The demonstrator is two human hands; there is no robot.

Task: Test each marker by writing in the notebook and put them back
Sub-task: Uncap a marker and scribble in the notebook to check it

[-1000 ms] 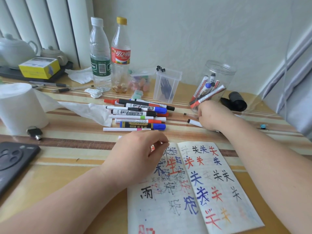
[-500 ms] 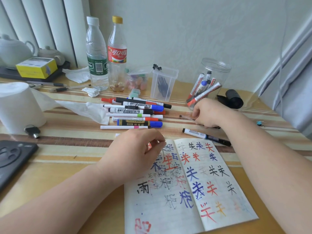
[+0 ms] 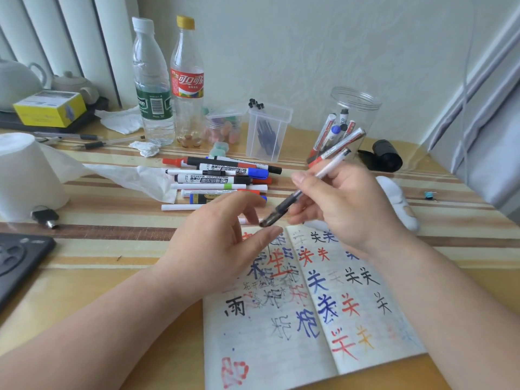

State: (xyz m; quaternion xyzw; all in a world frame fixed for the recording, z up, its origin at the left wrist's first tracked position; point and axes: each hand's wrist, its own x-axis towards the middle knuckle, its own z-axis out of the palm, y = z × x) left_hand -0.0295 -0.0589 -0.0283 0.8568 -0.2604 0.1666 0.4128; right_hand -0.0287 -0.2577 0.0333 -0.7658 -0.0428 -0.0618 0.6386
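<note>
An open notebook [image 3: 309,319] covered in black, blue and red characters lies at the table's front edge. Above its top edge my right hand [image 3: 346,204] grips a pen [image 3: 284,205] with a white barrel and a black front part, slanted down to the left. My left hand [image 3: 219,243] hovers over the left page, and its thumb and forefinger pinch the pen's black end. A pile of markers [image 3: 219,180] lies behind my left hand. A clear jar [image 3: 354,108] at the back right holds several more markers [image 3: 334,136].
Two plastic bottles [image 3: 153,88] stand at the back beside a clear box [image 3: 267,133]. A tissue roll [image 3: 25,173] and a dark phone [image 3: 17,257] are on the left. A black object [image 3: 387,154] and a white lump [image 3: 399,204] lie to the right.
My right hand has lifted the pen off the table and brought it towards my left hand. My left hand has risen from the notebook to meet the pen's black end.
</note>
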